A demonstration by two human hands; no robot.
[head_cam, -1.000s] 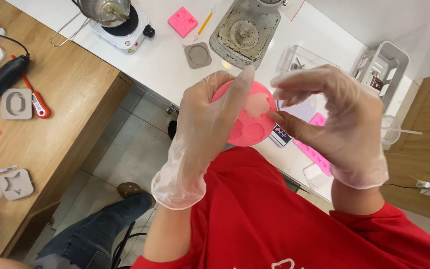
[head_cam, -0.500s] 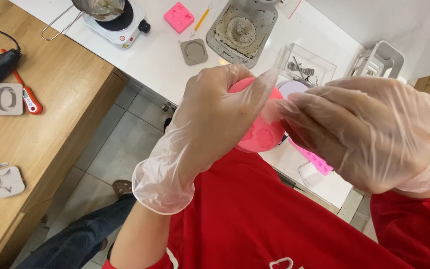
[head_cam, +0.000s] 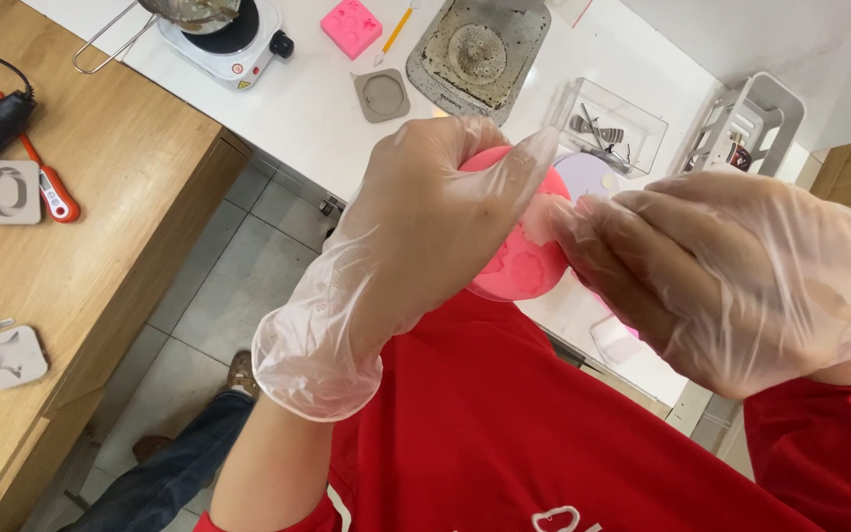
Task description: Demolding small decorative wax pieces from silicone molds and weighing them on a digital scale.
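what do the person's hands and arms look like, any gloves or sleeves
Both the left hand and the right hand wear thin, clear, crinkly disposable gloves, loose and baggy at the cuffs. The forearms are bare past the cuffs. A red short sleeve shows on the right arm.

Bright, even daylight with soft shadows, mild glare on the white counter (head_cam: 317, 108) (edges slightly stretched).

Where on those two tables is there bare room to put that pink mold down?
The white table is bare between the hot plate and the grey square mold. The wooden table is bare right of the red thermometer. Its left edge is crowded with grey molds; the white table's far right is crowded around the clear box.
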